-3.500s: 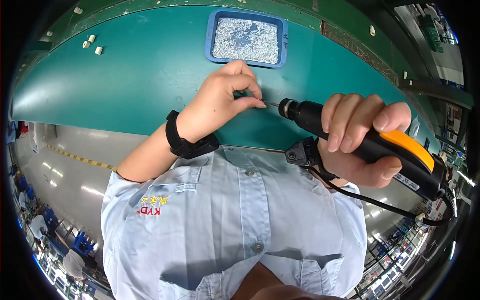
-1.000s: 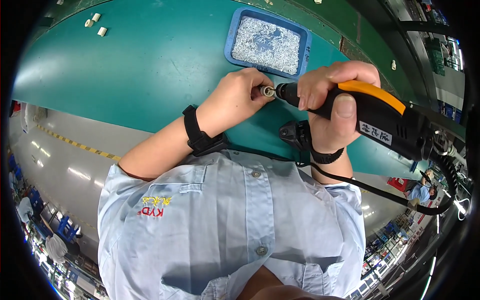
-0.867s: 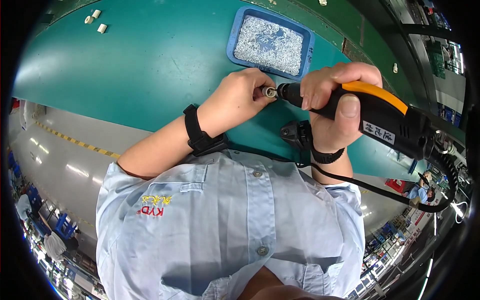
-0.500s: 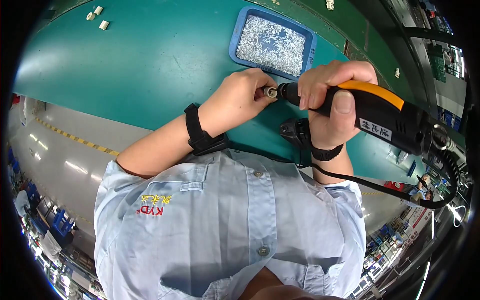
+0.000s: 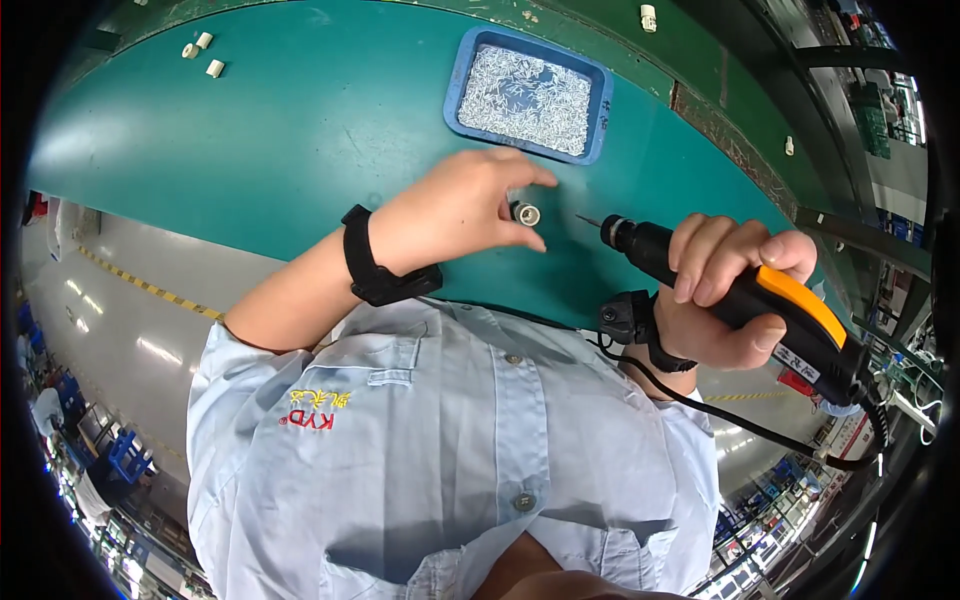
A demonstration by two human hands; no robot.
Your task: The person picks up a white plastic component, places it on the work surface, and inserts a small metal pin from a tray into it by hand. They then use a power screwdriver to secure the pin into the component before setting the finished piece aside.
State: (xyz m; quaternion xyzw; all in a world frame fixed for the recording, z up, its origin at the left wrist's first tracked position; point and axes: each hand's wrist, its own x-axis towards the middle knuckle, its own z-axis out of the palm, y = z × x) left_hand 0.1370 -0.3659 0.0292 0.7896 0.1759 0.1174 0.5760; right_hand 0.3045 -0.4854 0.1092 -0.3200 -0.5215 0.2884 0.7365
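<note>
My left hand (image 5: 455, 208) is over the green table, its thumb and forefinger spread apart. Between them is a small cylindrical fitting (image 5: 527, 214) with a pale round end and a dark side. Whether it stands on the table or touches hidden fingers I cannot tell. My right hand (image 5: 725, 285) is wrapped round a black electric screwdriver (image 5: 650, 250) with an orange lever. Its thin bit points left toward the fitting, a short gap away from it. Beyond my left hand lies a blue tray (image 5: 455, 95) of small silvery pieces, probably screws.
Several small cream cylindrical parts (image 5: 215, 68) lie at the far left of the green table (image 5: 270, 130). Two more pale fittings, one a white fitting (image 5: 648, 18), are on the green ledge at the far right. A black cord (image 5: 740, 415) loops from the screwdriver's rear.
The screwdriver has drawn back right and nearer to me, away from the fitting. My left thumb and forefinger have spread from their pinch on the fitting.
</note>
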